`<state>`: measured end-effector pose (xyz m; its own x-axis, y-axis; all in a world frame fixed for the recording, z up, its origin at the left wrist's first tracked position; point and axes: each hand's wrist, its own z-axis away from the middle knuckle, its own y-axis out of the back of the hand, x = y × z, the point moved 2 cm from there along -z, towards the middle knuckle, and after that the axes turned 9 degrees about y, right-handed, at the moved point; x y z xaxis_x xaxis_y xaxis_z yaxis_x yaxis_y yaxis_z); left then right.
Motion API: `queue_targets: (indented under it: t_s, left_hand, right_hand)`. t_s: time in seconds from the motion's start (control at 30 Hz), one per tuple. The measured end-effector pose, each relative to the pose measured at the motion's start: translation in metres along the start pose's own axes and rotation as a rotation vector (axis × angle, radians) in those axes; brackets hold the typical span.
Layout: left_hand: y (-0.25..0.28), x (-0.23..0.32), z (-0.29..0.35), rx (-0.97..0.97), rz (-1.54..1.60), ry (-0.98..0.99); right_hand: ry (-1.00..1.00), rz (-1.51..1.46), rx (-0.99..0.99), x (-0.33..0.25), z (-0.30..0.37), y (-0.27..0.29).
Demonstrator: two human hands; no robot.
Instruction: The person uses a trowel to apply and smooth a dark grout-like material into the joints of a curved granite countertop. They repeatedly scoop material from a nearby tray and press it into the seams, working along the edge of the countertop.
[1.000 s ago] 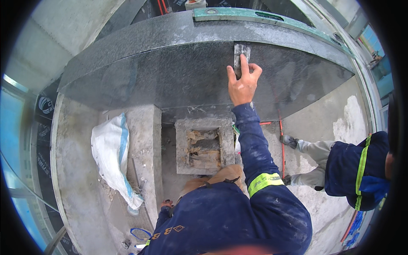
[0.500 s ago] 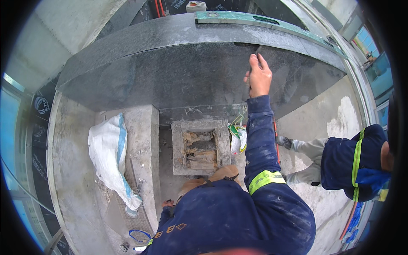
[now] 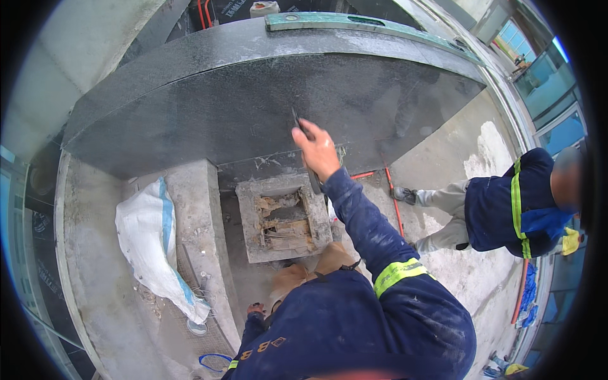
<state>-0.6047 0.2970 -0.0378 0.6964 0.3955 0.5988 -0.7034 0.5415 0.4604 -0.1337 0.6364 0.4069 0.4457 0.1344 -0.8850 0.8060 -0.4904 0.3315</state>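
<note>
My right hand (image 3: 321, 156) is closed round a slim dark tool (image 3: 314, 182) with a narrow pointed tip; its exact kind cannot be made out. The tip points away from me, in front of the upright face of a dark stone slab (image 3: 209, 117). Whether it touches the stone is unclear. Low beside my body, my left hand (image 3: 256, 308) shows only small, partly hidden fingers. A square concrete block (image 3: 247, 197) with a broken, hollow middle stands between me and the slab.
A green spirit level (image 3: 310, 21) lies along the slab's top. To the left, a white sack (image 3: 144, 231) rests on a concrete ledge (image 3: 206, 190). A co-worker (image 3: 494, 206) in dark blue stands at the right, near an orange pipe (image 3: 395, 206). A blue loop (image 3: 215, 362) lies lower left.
My right hand has come down and left from the slab's upper edge, with the tool still in it. The view has shifted somewhat. My left hand stays low at my side.
</note>
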Motion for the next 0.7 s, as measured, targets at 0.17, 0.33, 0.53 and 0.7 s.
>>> queue_targets:
  t_s: [0.17, 0.33, 0.53, 0.7]
  left_hand:
    - [-0.004, 0.031, -0.001, 0.125, 0.593, 0.640]
    - [-0.002, 0.072, 0.004, 0.191, 0.689, 0.662]
    - [-0.037, 0.119, 0.023, 0.108, 0.380, 0.623]
    - [-0.082, 0.168, 0.010, 0.137, -0.110, 0.247]
  right_hand:
    - [-0.193, 0.703, -0.285, 0.200, 0.159, 0.058]
    - [-0.952, 0.956, -0.962, 0.336, 0.365, 0.203]
    - [-0.978, 0.864, -0.672, 0.358, 0.407, 0.281]
    - [-1.118, 0.446, -0.220, 0.375, 0.419, 0.274]
